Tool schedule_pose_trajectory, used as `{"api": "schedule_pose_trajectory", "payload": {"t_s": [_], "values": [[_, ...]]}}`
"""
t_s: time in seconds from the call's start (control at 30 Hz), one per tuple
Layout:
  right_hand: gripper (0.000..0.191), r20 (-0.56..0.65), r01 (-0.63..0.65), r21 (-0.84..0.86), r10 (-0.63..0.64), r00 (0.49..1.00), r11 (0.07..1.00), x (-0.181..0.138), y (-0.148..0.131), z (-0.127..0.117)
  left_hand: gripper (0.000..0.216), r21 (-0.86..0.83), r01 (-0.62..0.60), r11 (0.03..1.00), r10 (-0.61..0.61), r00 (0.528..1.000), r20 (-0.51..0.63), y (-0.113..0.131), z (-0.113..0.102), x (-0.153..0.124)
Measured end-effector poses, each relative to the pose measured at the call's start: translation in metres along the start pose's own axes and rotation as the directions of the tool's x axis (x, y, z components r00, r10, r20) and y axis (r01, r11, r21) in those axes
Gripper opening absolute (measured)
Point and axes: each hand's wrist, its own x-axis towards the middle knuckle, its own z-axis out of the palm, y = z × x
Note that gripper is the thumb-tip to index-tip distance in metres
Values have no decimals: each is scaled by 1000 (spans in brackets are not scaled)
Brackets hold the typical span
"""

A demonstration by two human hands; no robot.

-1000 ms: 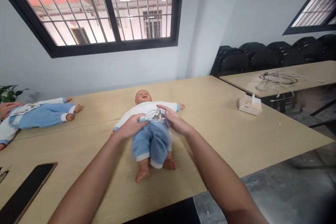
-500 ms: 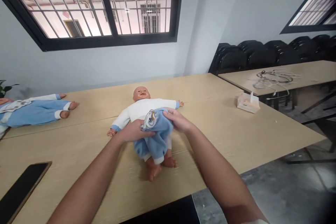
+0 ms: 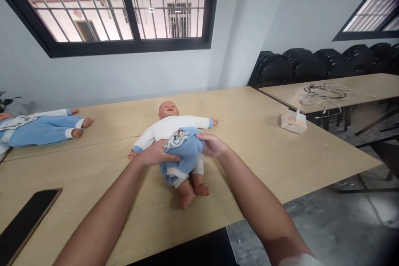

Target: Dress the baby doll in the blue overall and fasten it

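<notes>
A baby doll in a white top with blue cuffs lies on its back on the table, feet toward me. Over its belly and legs I hold a pair of light blue baby pants with white cuffs and a cartoon animal print. My left hand grips the printed side of the pants, thumb on top. My right hand pinches the opposite upper edge. The cloth is bunched and lifted, and both bare feet of the doll stick out below it. Parts of the doll's legs are hidden by the pants.
A second doll in blue pants lies at the left. A phone rests on the near left of the table. At the right stands a tissue box; tangled cables lie on another table, before stacked black chairs.
The blue pants have bunched up and their hanging leg part has lifted, showing more of the doll's lower legs. Both hands keep their hold, nearly in the same place.
</notes>
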Motion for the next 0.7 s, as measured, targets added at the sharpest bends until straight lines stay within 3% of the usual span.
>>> {"api": "schedule_pose_trajectory", "payload": {"t_s": [0.1, 0.17, 0.23, 0.33, 0.43, 0.53, 0.6, 0.7], "values": [[56, 131, -140, -76, 149, 980, 987, -3, 1, 4, 65, -117, 7, 993, -20, 994, -108, -1, 4, 3], [56, 153, -162, -165, 187, 970, 973, -3, 2, 4, 69, -242, -39, 969, -18, 973, -230, -4, 9, 7], [51, 137, -144, -239, 180, 974, 960, -1, 2, 1, 74, -339, -92, 936, -7, 960, -280, -8, 15, 10], [46, 57, -99, -293, 121, 991, 951, 3, 3, -6, 80, -348, -92, 933, 8, 972, -234, -8, 19, 9], [49, -36, -64, -295, 56, 998, 953, 5, 2, -14, 91, -138, -19, 990, 7, 996, -92, -1, 17, 3], [57, -4, -41, -311, 42, 999, 949, 3, -5, -21, 88, 0, 33, 999, -33, 998, -51, 5, 14, -2], [56, -9, -25, -380, 23, 1000, 925, -2, -14, -26, 76, -71, 91, 993, -98, 990, -99, 6, 14, -2], [56, -171, -138, -607, 41, 984, 783, -14, -25, -32, 68, -336, 124, 934, -202, 956, -211, 3, 16, 2]]}}
